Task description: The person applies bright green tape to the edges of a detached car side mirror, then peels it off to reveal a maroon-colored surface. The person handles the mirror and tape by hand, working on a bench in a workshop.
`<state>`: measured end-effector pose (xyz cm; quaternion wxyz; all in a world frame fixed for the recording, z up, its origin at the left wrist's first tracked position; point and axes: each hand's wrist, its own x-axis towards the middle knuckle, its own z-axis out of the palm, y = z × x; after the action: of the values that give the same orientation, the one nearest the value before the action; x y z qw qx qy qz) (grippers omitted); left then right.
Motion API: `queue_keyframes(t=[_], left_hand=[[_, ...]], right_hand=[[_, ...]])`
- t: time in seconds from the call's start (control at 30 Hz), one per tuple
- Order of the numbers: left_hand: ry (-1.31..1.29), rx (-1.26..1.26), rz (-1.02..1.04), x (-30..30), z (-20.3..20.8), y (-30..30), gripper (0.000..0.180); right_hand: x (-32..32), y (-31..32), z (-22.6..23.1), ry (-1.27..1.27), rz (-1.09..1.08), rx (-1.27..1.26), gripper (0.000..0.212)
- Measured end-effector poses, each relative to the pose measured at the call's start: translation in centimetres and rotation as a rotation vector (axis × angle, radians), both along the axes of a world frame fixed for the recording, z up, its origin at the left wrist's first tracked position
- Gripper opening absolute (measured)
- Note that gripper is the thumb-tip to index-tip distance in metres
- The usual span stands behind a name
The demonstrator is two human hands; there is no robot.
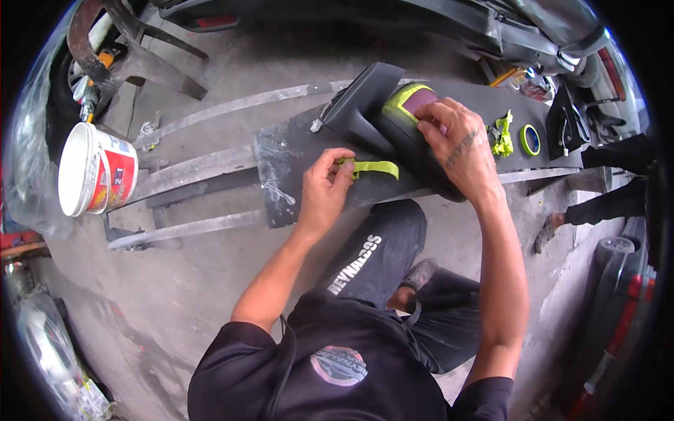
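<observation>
While the long dark-grey plastic car panel (295, 151) lay across pale metal rails (203, 168) above the concrete floor, a short strip of yellow-green masking tape (372, 168) was held out over it by the left hand (324, 188). The strip's near end was pinched between thumb and fingertips, the rest left free, presumably so that the sticky side touched nothing. The right hand (453, 140) was laid on the raised black housing (393, 119) of the panel, its fingers pressed flat and grasping nothing, at the edge of a dark purple lens (420, 100) already bordered in the same yellow-green tape; the tape there seemed to be smoothed down by that pressure. A crumpled wad of used yellow-green tape (501, 135) and a small roll of tape with a blue core (531, 139) had been set just beyond the right hand on the panel, near enough to be reached. A white plastic bucket (91, 168) was seen lying on its side well apart to the left, and a parked car's underside (435, 21) was seen beyond.
</observation>
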<state>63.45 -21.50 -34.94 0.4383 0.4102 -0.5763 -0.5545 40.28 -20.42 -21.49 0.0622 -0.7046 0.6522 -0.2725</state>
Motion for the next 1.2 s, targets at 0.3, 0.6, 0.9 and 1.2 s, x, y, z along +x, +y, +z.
queue_keyframes(t=[0.3, 0.6, 0.9, 1.2], left_hand=[[0.119, -0.047, -0.019, -0.2, 1.2, 0.5, 0.024], [0.066, -0.012, -0.003, 1.2, 0.7, -1.1, 0.017], [-0.025, -0.194, 0.306, 6.3, 7.8, -11.4, 0.029], [-0.184, -0.111, -0.107, -1.9, 12.5, -13.4, 0.032]], right_hand=[[-9.2, 10.7, -4.1, -0.56, -0.623, -0.091, 0.021], [-8.0, 15.8, -16.0, -1.222, -0.645, -0.141, 0.02], [-7.5, 16.0, -15.3, -1.249, -0.632, -0.303, 0.02], [-6.9, 16.2, -16.3, -1.151, -0.602, -0.37, 0.018]])
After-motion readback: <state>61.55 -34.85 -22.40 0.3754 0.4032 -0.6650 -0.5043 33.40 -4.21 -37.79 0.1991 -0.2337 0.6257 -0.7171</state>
